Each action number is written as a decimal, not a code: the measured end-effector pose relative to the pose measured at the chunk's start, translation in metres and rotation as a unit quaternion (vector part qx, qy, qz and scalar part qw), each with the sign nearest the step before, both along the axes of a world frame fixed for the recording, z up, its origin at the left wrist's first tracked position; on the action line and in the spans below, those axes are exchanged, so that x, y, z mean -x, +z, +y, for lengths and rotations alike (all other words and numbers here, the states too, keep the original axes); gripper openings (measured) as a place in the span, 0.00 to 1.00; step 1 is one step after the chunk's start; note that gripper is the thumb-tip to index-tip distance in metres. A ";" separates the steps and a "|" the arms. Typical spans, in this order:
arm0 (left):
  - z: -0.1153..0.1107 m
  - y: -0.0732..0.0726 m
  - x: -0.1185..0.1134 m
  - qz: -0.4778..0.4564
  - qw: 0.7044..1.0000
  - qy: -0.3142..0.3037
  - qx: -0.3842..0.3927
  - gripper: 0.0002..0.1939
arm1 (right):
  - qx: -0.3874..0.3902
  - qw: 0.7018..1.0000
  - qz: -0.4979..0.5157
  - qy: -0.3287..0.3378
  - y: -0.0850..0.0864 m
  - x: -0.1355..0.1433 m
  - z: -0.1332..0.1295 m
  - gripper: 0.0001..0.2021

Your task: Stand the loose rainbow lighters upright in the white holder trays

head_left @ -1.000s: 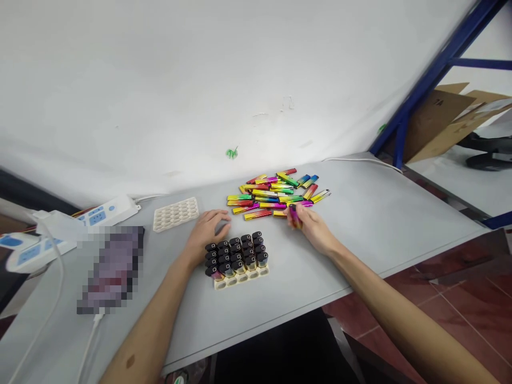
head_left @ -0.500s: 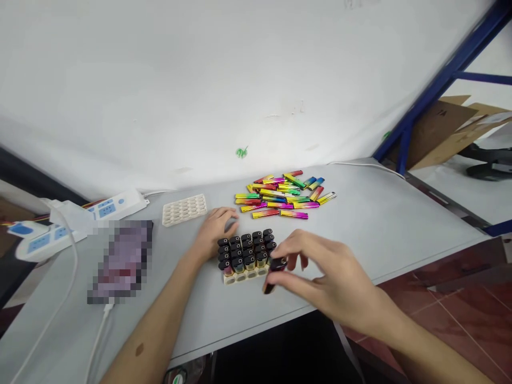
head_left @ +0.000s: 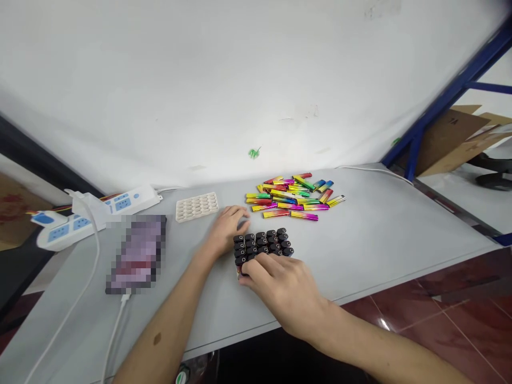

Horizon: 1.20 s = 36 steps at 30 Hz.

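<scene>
A block of black-topped lighters (head_left: 262, 242) stands upright in rows, seated in a pale holder that is mostly hidden. My right hand (head_left: 282, 285) is closed at its near left corner, thumb and fingers pinching a lighter whose black top barely shows. That hand covers the front row. Just left of the block, my left hand (head_left: 229, 226) rests on the table with fingers stretched forward, holding nothing. Behind lies a loose pile of shiny multicoloured lighter-shaped pieces (head_left: 292, 200).
An off-white tray with holes (head_left: 197, 207) lies left of my left hand. Farther left are a blurred phone-like device (head_left: 140, 253) on a white cable and a power strip (head_left: 128, 202). A white wall (head_left: 224, 96) closes off the back; a blue frame (head_left: 436, 112) stands right.
My right hand has carried the lighter from the block's right side to its near left corner and lowered it there. My left hand stays beside the block. The view has shifted slightly.
</scene>
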<state>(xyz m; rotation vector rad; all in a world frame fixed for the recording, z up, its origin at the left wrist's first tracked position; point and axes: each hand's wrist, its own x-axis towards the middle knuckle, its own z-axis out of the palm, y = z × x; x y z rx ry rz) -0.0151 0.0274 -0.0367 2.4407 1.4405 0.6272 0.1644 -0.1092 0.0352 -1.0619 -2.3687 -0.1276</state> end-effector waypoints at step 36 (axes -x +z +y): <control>0.005 -0.007 0.003 -0.003 1.000 0.002 -0.007 0.09 | 0.413 0.731 0.542 -0.037 -0.026 -0.126 0.087 0.16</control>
